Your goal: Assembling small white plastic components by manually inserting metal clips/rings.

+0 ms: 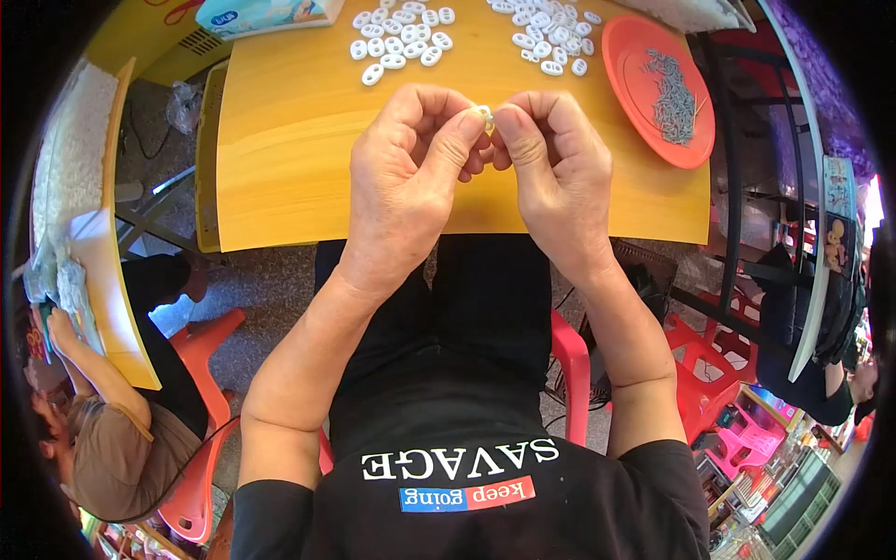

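Above the yellow table, my left hand pinches a small white plastic piece between thumb and forefinger. My right hand meets it from the other side, its thumb and fingertips pressed together against the piece's right end. Whatever lies between those right fingertips is too small and covered to make out. Past my hands, white oval plastic pieces with two holes each lie in a loose group. A second group of similar white ovals lies to its right.
At the right, a red plate holds a heap of small grey metal pins. A tissue pack lies at the far left edge. Another person sits at a table on the left. Red plastic chairs stand to the right.
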The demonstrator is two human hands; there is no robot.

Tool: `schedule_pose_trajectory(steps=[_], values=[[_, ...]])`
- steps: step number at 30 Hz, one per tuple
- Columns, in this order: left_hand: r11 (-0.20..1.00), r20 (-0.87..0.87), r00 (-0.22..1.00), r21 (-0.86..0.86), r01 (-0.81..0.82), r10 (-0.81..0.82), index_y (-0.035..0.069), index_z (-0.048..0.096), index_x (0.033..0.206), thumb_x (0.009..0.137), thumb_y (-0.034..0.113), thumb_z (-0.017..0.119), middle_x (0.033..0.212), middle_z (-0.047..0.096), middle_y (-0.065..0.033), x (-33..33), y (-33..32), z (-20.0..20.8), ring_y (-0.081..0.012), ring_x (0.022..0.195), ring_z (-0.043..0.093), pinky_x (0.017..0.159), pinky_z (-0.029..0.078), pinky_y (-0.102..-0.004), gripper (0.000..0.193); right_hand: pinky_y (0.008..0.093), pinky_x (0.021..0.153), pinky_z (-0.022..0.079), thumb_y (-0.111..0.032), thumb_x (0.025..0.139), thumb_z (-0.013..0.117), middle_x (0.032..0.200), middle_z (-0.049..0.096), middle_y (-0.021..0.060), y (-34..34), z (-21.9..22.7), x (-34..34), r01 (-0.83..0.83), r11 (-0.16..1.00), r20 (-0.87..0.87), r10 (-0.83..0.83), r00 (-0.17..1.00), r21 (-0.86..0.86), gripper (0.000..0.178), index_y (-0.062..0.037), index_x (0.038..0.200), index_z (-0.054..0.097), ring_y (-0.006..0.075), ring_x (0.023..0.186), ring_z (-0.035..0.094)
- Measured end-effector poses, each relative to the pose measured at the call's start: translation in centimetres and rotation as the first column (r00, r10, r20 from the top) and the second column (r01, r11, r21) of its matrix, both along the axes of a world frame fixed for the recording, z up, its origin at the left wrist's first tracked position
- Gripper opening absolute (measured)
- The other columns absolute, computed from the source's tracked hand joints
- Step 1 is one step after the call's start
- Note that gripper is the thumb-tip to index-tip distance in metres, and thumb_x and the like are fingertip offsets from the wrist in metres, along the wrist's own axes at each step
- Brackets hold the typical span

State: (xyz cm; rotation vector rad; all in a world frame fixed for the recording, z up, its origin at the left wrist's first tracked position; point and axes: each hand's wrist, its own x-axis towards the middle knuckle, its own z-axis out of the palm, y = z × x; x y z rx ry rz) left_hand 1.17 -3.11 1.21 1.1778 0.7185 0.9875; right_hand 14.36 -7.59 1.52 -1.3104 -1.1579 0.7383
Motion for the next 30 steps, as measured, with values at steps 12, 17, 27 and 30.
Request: schedule_pose_trajectory(steps=[12, 17, 27, 30], values=[[0.997, -0.119, 0.993, 0.071, 0.013, -0.005, -0.001, 0.057, 0.095, 0.096, 0.009, 0.06, 0.082, 0.062, -0.0031, 0.0, 0.8, -1.9, -0.0089, 0.076, 0.062, 0.069, 0.053, -0.0237, 0.01, 0.0255, 0.06, 0.055, -0.003, 0.093, 0.062, 0.076, 0.064, 0.0073, 0.7, -1.4, 0.3, 0.011, 1.0, 0.108, -0.009, 0.994, -0.024, 0.01, 0.0042, 0.088, 0.058, 0.012, 0.067, 0.066], [0.996, -0.07, 0.995, -0.059, 0.072, -0.076, 0.0, 0.058, 0.096, 0.097, 0.014, 0.06, 0.081, 0.062, -0.0033, -1.0, 1.8, -1.8, -0.0078, 0.07, 0.058, 0.064, 0.049, -0.0221, 0.014, 0.026, 0.062, 0.057, -0.008, 0.096, 0.06, 0.078, 0.066, 0.0077, 1.2, -0.8, 1.4, -0.068, 0.985, 0.027, 0.073, 0.997, -0.157, 0.014, 0.0048, 0.092, 0.06, 0.0116, 0.069, 0.066], [0.991, -0.027, 0.993, -0.062, 0.117, -0.119, 0.001, 0.058, 0.101, 0.098, 0.014, 0.059, 0.082, 0.063, -0.0039, -1.7, 1.5, -0.7, -0.0085, 0.07, 0.057, 0.065, 0.046, -0.0223, 0.013, 0.0373, 0.057, 0.048, -0.012, 0.09, 0.065, 0.077, 0.059, 0.012, 1.8, 0.7, 3.8, -0.251, 0.959, 0.717, 0.083, 0.692, 0.131, 0.011, -0.0016, 0.089, 0.06, 0.0303, 0.066, 0.062], [0.99, -0.024, 0.991, -0.064, 0.127, -0.129, 0.001, 0.058, 0.102, 0.098, 0.014, 0.059, 0.083, 0.063, -0.004, -1.9, 1.5, -0.5, -0.0086, 0.07, 0.057, 0.065, 0.046, -0.0222, 0.013, 0.0386, 0.056, 0.047, -0.014, 0.089, 0.066, 0.077, 0.057, 0.0109, 2.0, 0.4, 3.9, -0.307, 0.94, 0.765, 0.089, 0.638, 0.147, 0.014, -0.0032, 0.087, 0.058, 0.0319, 0.067, 0.06]])
